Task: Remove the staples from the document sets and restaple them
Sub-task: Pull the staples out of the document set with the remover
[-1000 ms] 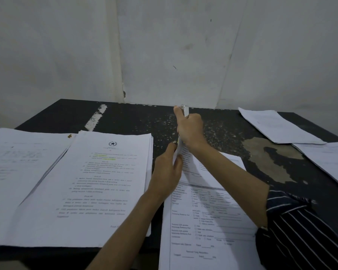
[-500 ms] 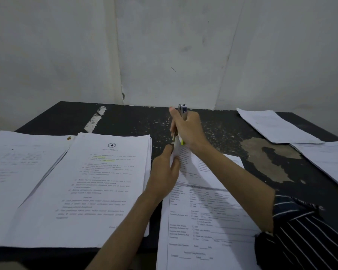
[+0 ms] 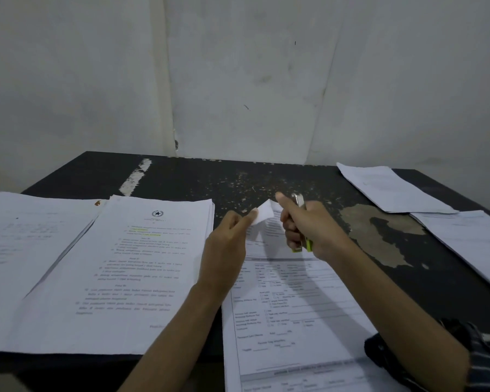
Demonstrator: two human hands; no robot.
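Five paper sets on one dark surface, two hands on the middle set.

The surface point(image 3: 266, 176) carries a thick stack point(image 3: 130, 273) with a star emblem overlapping a plain stack point(image 3: 26, 244) at its left edge, a form document point(image 3: 300, 315) at the near edge, and a far sheaf point(image 3: 388, 188) and a near sheaf point(image 3: 470, 241) along the right edge. The left hand point(image 3: 227, 244) pinches the form document's raised far corner point(image 3: 263, 215) between thumb and fingers. The right hand point(image 3: 314, 224) has its fingers curled round one stapler point(image 3: 298, 200), held upright just beside that corner.
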